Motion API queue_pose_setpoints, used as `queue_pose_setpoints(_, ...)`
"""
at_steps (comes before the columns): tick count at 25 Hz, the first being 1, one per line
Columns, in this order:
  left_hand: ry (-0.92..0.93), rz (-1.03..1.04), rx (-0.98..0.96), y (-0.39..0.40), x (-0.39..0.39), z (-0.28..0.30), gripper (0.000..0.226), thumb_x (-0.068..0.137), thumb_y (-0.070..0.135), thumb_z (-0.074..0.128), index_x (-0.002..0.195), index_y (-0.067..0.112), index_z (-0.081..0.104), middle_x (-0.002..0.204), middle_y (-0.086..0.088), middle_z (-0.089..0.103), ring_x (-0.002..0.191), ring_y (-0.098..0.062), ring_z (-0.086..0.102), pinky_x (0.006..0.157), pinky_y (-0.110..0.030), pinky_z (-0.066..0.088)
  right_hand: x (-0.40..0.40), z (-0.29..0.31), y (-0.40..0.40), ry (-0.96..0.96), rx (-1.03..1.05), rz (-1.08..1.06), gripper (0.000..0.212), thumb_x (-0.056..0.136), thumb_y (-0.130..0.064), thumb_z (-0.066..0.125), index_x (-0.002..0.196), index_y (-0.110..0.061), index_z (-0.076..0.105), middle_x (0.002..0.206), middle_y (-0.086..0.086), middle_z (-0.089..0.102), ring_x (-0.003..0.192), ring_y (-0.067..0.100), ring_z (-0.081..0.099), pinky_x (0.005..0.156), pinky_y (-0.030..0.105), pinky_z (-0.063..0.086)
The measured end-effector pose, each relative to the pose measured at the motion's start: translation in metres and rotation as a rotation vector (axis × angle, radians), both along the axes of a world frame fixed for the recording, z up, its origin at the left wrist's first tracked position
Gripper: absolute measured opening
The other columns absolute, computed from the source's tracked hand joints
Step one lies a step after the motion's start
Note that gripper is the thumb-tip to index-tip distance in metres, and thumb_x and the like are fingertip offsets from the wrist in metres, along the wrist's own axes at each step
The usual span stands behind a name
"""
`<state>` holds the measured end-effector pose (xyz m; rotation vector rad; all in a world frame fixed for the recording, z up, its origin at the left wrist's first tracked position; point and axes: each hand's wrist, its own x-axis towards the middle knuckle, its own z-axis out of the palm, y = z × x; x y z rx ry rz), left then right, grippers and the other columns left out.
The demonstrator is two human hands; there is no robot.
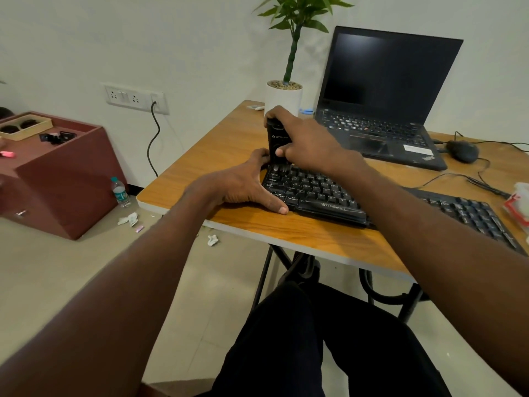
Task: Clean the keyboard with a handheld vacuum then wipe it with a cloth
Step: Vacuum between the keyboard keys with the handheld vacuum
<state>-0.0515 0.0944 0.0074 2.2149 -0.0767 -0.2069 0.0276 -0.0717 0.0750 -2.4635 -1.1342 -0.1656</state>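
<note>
A black keyboard [317,193] lies across the wooden table [237,141]. My right hand [306,140] grips a black handheld vacuum [275,138] held upright, its nozzle pressed on the keys at the keyboard's far left corner. My left hand [246,184] rests on the table against the keyboard's left end, thumb along the front edge and fingers at the back corner, steadying it. My right forearm hides the keyboard's middle. No cloth is clearly visible.
An open black laptop [383,104] stands behind the keyboard, with a potted plant [283,96] to its left and a wired mouse [462,151] to its right. A white and red packet [518,204] sits at the right edge. A maroon cabinet [60,179], bottle [120,192] and scraps are left on the floor.
</note>
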Motion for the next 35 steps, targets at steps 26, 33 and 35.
queue_pose_setpoints(26, 0.01, -0.007, 0.037, 0.001, 0.003, -0.003, 0.156, 0.042, 0.066, 0.103, 0.163, 0.042, 0.006, 0.171, 0.009, 0.028, 0.151, -0.02, 0.037, 0.125, -0.05, 0.035, -0.011, 0.013, -0.01, 0.031, -0.068, -0.075, 0.067, 0.082, -0.02, 0.078, 0.138, -0.033, 0.043, 0.131, 0.007, 0.06, 0.117, 0.029, 0.059, 0.089, 0.046, 0.056)
queue_pose_setpoints(33, 0.022, -0.014, 0.038, 0.003, 0.004, -0.001, 0.157, 0.042, 0.066, 0.102, 0.163, 0.042, 0.005, 0.172, 0.011, 0.024, 0.148, -0.018, 0.036, 0.126, -0.043, 0.033, -0.006, 0.035, -0.051, -0.012, -0.359, -0.287, 0.066, 0.09, -0.015, 0.071, 0.146, -0.029, 0.039, 0.134, 0.013, 0.057, 0.119, 0.034, 0.057, 0.082, 0.04, 0.048)
queue_pose_setpoints(35, 0.022, -0.014, 0.032, 0.003, 0.003, 0.0, 0.159, 0.04, 0.067, 0.102, 0.163, 0.042, 0.005, 0.172, 0.01, 0.024, 0.149, -0.018, 0.035, 0.126, -0.042, 0.032, -0.011, 0.037, -0.045, 0.037, -0.269, -0.227, 0.064, 0.09, -0.014, 0.071, 0.145, -0.028, 0.04, 0.134, 0.013, 0.057, 0.118, 0.032, 0.058, 0.08, 0.036, 0.048)
